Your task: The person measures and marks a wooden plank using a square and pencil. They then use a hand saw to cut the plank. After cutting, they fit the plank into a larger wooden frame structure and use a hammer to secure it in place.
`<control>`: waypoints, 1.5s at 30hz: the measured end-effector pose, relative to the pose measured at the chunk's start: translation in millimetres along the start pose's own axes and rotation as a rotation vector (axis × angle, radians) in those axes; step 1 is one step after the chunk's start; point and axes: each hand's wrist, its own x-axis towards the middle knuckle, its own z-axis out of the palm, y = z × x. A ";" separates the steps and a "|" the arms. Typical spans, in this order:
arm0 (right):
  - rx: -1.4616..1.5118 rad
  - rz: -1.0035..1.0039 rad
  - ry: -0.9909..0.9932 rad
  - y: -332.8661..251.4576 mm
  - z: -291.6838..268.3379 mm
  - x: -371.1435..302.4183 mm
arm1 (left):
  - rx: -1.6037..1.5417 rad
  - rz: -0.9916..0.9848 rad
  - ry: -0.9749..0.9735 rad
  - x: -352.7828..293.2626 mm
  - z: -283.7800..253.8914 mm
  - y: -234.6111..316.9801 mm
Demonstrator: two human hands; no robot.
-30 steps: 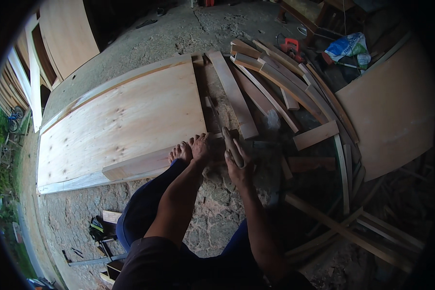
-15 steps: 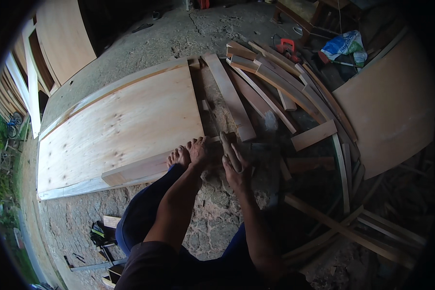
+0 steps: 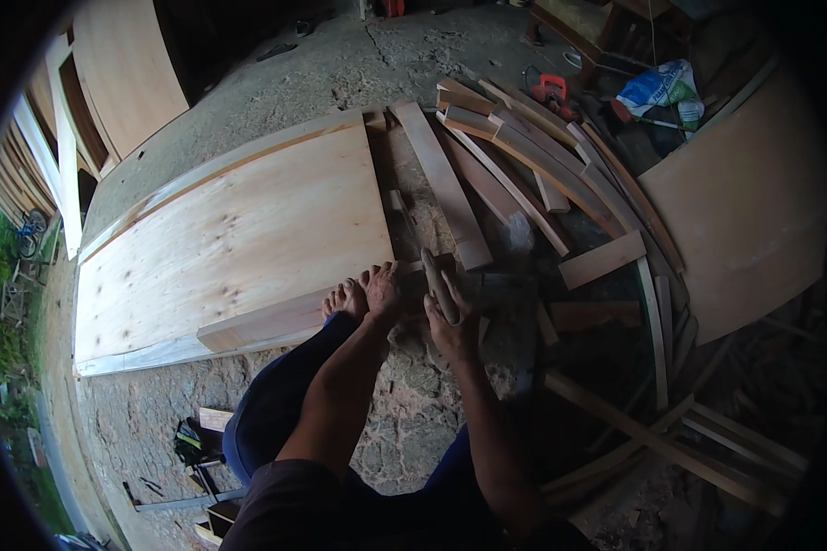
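A long wooden board (image 3: 257, 328) lies along the near edge of a pale plywood panel (image 3: 239, 230). My left hand (image 3: 379, 288) grips this board near its right end, fingers curled over the top, with my bare foot (image 3: 344, 299) pressing on it just alongside. Closed around the wooden handle of what looks like a handsaw (image 3: 440, 289), my right hand (image 3: 456, 323) is at the board's end. The saw's blade is mostly hidden; a thin dark strip shows beyond the handle.
Several cut wooden pieces (image 3: 547, 170) are heaped on the right, near a red power tool (image 3: 551, 89) and a blue-and-white bag (image 3: 662, 95). A brown sheet (image 3: 744, 202) leans at far right. Small tools (image 3: 188, 441) lie on the rough floor at lower left.
The whole view has shifted slightly. My right hand and the saw handle stay at the board's end, with little movement against it. My left hand and foot keep their place.
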 end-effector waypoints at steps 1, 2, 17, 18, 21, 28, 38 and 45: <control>-0.020 -0.015 0.011 4.1 2.1 1.0 | -0.016 0.002 -0.037 -2.1 2.1 0.6; -0.041 -0.029 0.023 7.8 1.1 -1.4 | -0.013 -0.005 -0.073 -5.2 2.7 -0.7; -0.015 -0.048 -0.009 10.1 -7.2 -17.1 | 0.006 0.018 0.004 -0.8 -1.8 -5.4; 0.039 0.058 -0.039 6.3 -7.6 -38.4 | 0.010 -0.009 -0.028 -1.0 -1.1 -11.8; -0.435 -0.205 -0.136 -46.6 -83.3 -135.2 | 0.011 -0.088 -0.178 -0.3 -6.8 -1.4; -0.105 -0.049 -0.046 -2.1 -40.6 -77.6 | 0.032 -0.027 -0.043 -9.5 4.8 -2.0; -0.705 -0.424 -0.081 -11.7 -102.9 -208.3 | -0.032 -0.049 -0.080 -3.1 -6.9 0.0; 0.001 -0.052 -0.010 31.4 -17.7 -24.8 | -0.039 -0.014 0.034 -11.3 2.7 19.3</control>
